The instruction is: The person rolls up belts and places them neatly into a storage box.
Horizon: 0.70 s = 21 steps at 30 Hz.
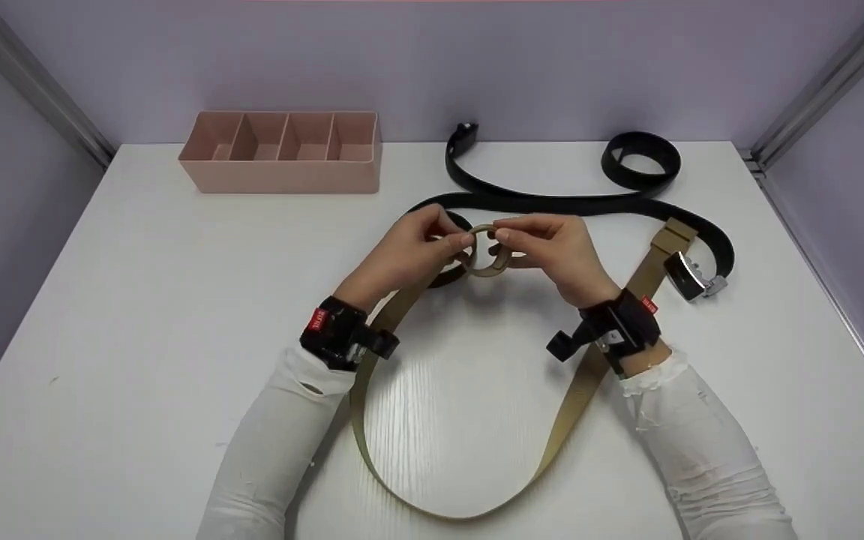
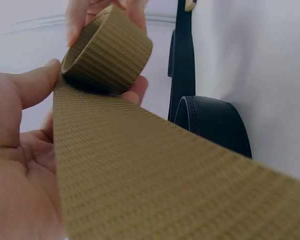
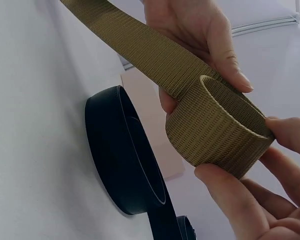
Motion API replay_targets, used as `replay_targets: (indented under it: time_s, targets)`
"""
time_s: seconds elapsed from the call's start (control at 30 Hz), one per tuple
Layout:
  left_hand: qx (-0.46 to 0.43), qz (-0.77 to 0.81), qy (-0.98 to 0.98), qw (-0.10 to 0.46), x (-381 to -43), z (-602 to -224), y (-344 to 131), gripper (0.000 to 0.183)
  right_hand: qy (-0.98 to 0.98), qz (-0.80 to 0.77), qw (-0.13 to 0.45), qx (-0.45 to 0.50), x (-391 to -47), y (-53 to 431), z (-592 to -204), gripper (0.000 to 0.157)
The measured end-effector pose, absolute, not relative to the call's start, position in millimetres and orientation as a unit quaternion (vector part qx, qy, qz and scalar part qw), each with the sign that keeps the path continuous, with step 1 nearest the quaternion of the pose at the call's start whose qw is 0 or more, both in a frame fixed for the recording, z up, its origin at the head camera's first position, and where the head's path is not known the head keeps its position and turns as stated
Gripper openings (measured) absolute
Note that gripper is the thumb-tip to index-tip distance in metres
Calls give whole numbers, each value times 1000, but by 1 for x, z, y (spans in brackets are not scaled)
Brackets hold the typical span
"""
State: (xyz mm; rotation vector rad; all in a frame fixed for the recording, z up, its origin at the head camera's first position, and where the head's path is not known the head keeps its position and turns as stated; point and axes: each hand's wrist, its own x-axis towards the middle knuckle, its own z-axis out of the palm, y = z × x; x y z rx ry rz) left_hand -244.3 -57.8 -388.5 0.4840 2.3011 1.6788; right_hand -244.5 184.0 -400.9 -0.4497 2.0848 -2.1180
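Note:
A tan webbing belt (image 1: pixel 571 405) hangs in a wide loop toward me, one end curled into a small open roll (image 3: pixel 220 135). At the roll, my left hand (image 1: pixel 418 251) pinches the strap between thumb and fingers. My right hand (image 1: pixel 556 247) holds the roll's other side, its thumb and fingertips on the webbing edges in the right wrist view. The belt's other end, with a tan buckle (image 1: pixel 673 235), lies beyond my right wrist. Behind the hands, a black belt (image 1: pixel 537 202) with a silver-edged buckle (image 1: pixel 691 277) lies on the table, its coiled end partly hidden by my left hand.
A pink four-slot box (image 1: pixel 289 177) stands at the back left of the white table (image 1: pixel 139 300). A second black belt (image 1: pixel 469 176) stretches along the back, its right end coiled. Walls enclose the table's back and sides.

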Motion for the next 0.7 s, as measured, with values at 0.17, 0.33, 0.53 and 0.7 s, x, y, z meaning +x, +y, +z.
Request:
replay_targets:
  time_s: [0.17, 0.33, 0.53, 0.7]
  targets:
    - [162, 568, 800, 104, -243, -390, -57, 18, 697, -698, 72, -148, -245, 184, -401, 25]
    - [171, 562, 804, 95, -240, -387, -57, 14, 719, -667, 86, -175, -246, 189, -400, 27]
    - [207, 506, 830, 109, -240, -386, -56, 13, 769, -586, 137, -216, -246, 194, -396, 27]
    - [234, 463, 845, 129, -239, -389, -56, 16, 789, -538, 183, -231, -245, 195, -394, 26]
